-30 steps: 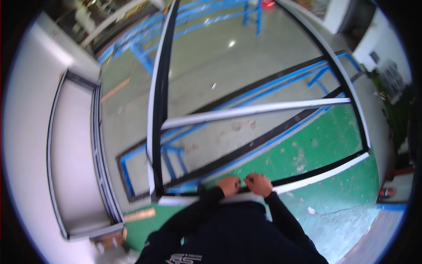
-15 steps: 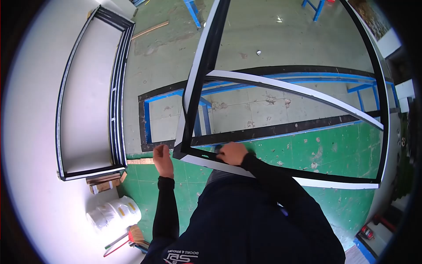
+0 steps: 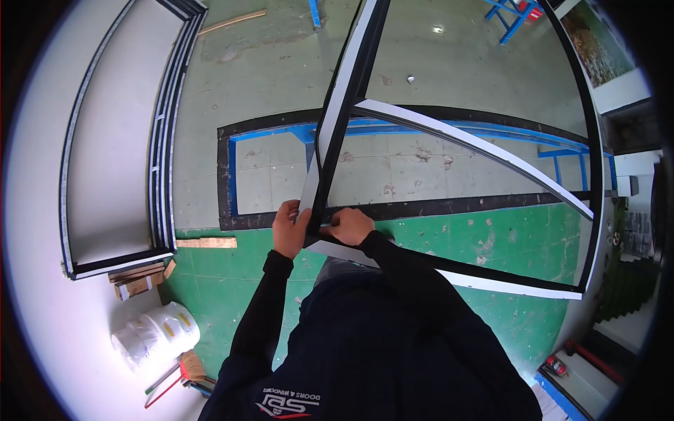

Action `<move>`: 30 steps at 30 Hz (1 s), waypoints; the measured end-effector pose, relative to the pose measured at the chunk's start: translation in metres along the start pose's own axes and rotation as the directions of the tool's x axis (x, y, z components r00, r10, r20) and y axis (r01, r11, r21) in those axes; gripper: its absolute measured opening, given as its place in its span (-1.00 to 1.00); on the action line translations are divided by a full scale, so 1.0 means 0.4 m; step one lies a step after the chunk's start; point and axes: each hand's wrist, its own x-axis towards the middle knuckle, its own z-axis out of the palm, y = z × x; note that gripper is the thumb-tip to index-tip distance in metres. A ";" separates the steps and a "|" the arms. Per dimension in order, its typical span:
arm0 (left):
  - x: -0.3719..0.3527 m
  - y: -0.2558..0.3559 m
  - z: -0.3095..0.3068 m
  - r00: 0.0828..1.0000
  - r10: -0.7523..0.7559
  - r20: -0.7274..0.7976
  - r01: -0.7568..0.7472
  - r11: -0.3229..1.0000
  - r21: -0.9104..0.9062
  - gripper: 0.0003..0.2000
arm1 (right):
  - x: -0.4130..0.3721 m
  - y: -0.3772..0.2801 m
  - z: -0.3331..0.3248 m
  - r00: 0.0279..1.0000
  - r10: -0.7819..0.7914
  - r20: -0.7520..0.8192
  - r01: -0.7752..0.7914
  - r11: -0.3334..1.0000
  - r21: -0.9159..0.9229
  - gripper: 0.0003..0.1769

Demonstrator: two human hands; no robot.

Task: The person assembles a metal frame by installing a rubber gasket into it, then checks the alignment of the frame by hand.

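Note:
A large black-and-white window frame [image 3: 342,83] with a white crossbar [image 3: 484,147] stands tilted in front of me. My left hand [image 3: 288,233] is closed on its lower left corner, with fingers along the outer side and the thumb toward the inside. Just inside that corner, my right hand [image 3: 351,226] is bent into a pinch against the bottom profile. What its fingertips hold, if anything, is hidden. A thin black strip [image 3: 319,151] bows out along the left profile.
Beyond the frame is a long blue-legged bench with a black padded rim [image 3: 225,182]. Several narrow frames [image 3: 163,140] lean on the left wall, above wood blocks [image 3: 137,281]. A plastic-wrapped roll [image 3: 158,333] and a broom [image 3: 189,366] lie lower left. A wood strip [image 3: 207,243] lies on the green floor.
My left hand has moved right and up onto the frame's corner and closed there. My right hand has slid left toward the same corner. The view has shifted slightly.

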 end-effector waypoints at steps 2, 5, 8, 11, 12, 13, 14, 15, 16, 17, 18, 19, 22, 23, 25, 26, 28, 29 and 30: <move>0.020 0.009 -0.001 0.999 0.006 0.034 -0.005 0.999 -0.043 -0.62 | -0.028 0.035 -0.010 0.999 0.014 -0.048 -0.014 1.000 -0.001 -0.49; 0.032 0.012 -0.008 0.996 0.013 0.093 -0.002 0.994 -0.112 -0.60 | -0.090 0.135 -0.030 0.992 0.120 -0.049 -0.119 0.992 0.033 -0.45; 0.038 0.003 -0.017 0.990 0.012 0.140 0.009 0.989 -0.148 -0.60 | -0.166 0.255 -0.055 0.971 0.225 -0.081 -0.224 0.974 0.028 -0.42; 0.048 0.012 -0.029 0.980 -0.001 0.197 0.024 0.993 -0.118 -0.60 | -0.233 0.330 -0.099 0.940 0.319 -0.122 -0.324 0.946 -0.021 -0.40; 0.051 0.016 -0.031 0.977 0.001 0.213 0.026 0.992 -0.122 -0.59 | -0.261 0.349 -0.117 0.925 0.356 -0.135 -0.363 0.931 -0.037 -0.39; 0.054 0.017 -0.035 0.974 0.003 0.227 0.026 0.992 -0.123 -0.59 | -0.287 0.356 -0.140 0.908 0.397 -0.131 -0.404 0.914 -0.030 -0.38; 0.056 0.016 -0.038 0.972 0.006 0.235 0.023 0.993 -0.120 -0.58 | -0.312 0.386 -0.154 0.896 0.425 -0.126 -0.434 0.900 -0.051 -0.35; 0.059 0.003 -0.036 0.971 0.010 0.239 0.022 0.991 -0.131 -0.57 | -0.332 0.431 -0.167 0.887 0.446 -0.119 -0.456 0.887 -0.070 -0.33; 0.059 -0.002 -0.035 0.967 0.014 0.253 0.026 0.988 -0.153 -0.56 | -0.350 0.471 -0.180 0.880 0.462 -0.107 -0.471 0.877 -0.091 -0.30; 0.059 -0.004 -0.035 0.965 0.017 0.261 0.029 0.985 -0.172 -0.56 | -0.370 0.509 -0.195 0.878 0.459 -0.132 -0.477 0.862 -0.173 -0.27; 0.061 -0.006 -0.036 0.964 0.019 0.265 0.033 0.981 -0.191 -0.55 | -0.393 0.546 -0.212 0.878 0.452 -0.156 -0.478 0.840 -0.256 -0.24; 0.064 -0.011 -0.036 0.968 0.027 0.251 0.013 0.987 -0.158 -0.55 | -0.430 0.573 -0.226 0.834 0.506 -0.221 -0.552 0.772 -0.315 -0.22; 0.065 0.007 -0.046 0.961 0.017 0.275 0.023 0.989 -0.143 -0.54 | -0.506 0.544 -0.307 0.649 0.695 -0.310 -0.747 0.506 -0.432 -0.19; 0.068 0.003 -0.047 0.959 0.023 0.283 0.011 0.993 -0.121 -0.54 | -0.526 0.567 -0.328 0.623 0.701 -0.347 -0.759 0.434 -0.484 -0.23; 0.070 0.011 -0.052 0.952 0.030 0.304 0.013 0.990 -0.139 -0.53 | -0.559 0.619 -0.338 0.590 0.639 -0.494 -0.803 0.399 -0.442 -0.35; 0.079 0.018 -0.052 0.949 0.038 0.312 0.010 0.988 -0.152 -0.52 | -0.552 0.647 -0.326 0.567 0.565 -0.600 -0.821 0.448 -0.354 -0.43; 0.103 0.030 -0.046 0.948 0.081 0.308 -0.039 0.989 -0.140 -0.46 | -0.507 0.626 -0.308 0.577 0.430 -0.694 -0.702 0.695 -0.153 -0.58; 0.128 0.031 -0.031 0.950 0.094 0.297 -0.056 0.989 -0.135 -0.45 | -0.455 0.585 -0.276 0.614 0.362 -0.701 -0.533 0.845 -0.031 -0.64; 0.160 0.034 -0.012 0.952 0.112 0.286 -0.077 0.988 -0.131 -0.43 | -0.379 0.559 -0.236 0.676 0.227 -0.701 -0.372 0.926 -0.058 -0.60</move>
